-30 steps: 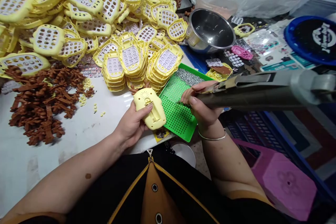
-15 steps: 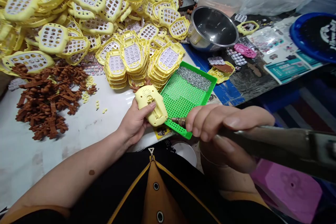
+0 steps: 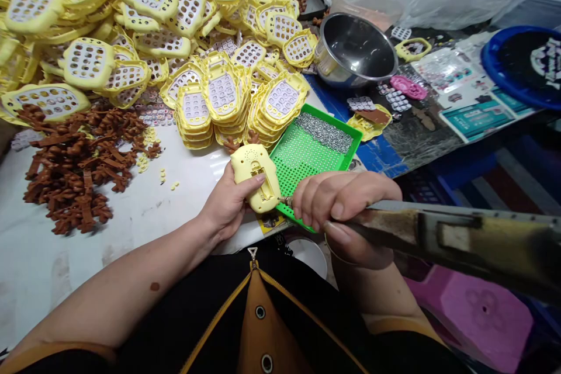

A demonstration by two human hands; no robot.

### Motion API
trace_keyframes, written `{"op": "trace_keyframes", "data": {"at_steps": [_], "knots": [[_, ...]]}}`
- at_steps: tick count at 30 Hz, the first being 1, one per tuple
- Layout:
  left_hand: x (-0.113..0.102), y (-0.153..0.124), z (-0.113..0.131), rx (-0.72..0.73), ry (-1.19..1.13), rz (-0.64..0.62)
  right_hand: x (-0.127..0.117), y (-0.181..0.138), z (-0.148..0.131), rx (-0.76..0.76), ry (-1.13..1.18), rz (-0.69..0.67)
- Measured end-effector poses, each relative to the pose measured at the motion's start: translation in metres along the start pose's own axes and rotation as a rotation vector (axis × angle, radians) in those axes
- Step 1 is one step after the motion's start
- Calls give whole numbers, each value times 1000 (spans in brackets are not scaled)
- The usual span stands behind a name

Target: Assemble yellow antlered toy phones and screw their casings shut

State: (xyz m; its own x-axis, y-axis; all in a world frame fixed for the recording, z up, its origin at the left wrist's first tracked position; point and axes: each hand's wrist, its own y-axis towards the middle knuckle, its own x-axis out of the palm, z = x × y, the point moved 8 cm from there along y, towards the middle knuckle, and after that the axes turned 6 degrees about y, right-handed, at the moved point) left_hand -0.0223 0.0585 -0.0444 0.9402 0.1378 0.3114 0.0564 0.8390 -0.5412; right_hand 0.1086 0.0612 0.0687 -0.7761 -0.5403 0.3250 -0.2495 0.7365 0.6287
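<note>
My left hand is closed round a yellow toy phone with brown antlers, its back turned up and the thumb lying by the open battery compartment. In my right hand is a power screwdriver, its fingers wrapped round the front of the body. The driver's tip meets the lower right corner of the toy's back, where a screw hole sits. Behind both hands lies a green perforated tray with a heap of small silver screws at its far end.
Stacked yellow shells stand behind the toy, with a large pile of more shells at back left. Brown antler pieces lie at left. A steel bowl sits beyond the tray. A pink stool is at lower right.
My right hand has brought the screwdriver left and closer to the toy's corner. The toy in my left hand has shifted slightly right.
</note>
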Motion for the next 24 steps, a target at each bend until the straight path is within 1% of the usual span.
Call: {"op": "trace_keyframes", "data": {"at_steps": [3,5,7,9,11,12,13,15,17,20,24], "knots": [[0,2,0,8,1,-7,3,-2,-4,7,-26,6],[0,2,2,15,0,-7,3,-3,-12,-12,-53,32],[0,2,2,19,-8,-5,-2,-3,-20,-34,-94,85],[-1,1,1,8,-15,1,-14,-2,-22,-59,-158,144],[-2,1,0,-6,-18,1,-31,-1,-17,-94,-235,188],[-2,0,0,-10,-22,0,-39,0,-11,-95,-265,181],[-2,0,-1,-12,-27,-1,-46,0,-5,-136,-274,179],[-2,0,-1,-12,-36,0,-63,0,12,-118,-299,201],[-2,-1,-1,-17,-35,3,-74,-2,26,-102,-306,216],[-1,-2,0,-29,-23,5,-81,-5,36,-75,-332,244],[-2,-2,-1,-37,-24,2,-84,-8,42,33,-423,268]]}}
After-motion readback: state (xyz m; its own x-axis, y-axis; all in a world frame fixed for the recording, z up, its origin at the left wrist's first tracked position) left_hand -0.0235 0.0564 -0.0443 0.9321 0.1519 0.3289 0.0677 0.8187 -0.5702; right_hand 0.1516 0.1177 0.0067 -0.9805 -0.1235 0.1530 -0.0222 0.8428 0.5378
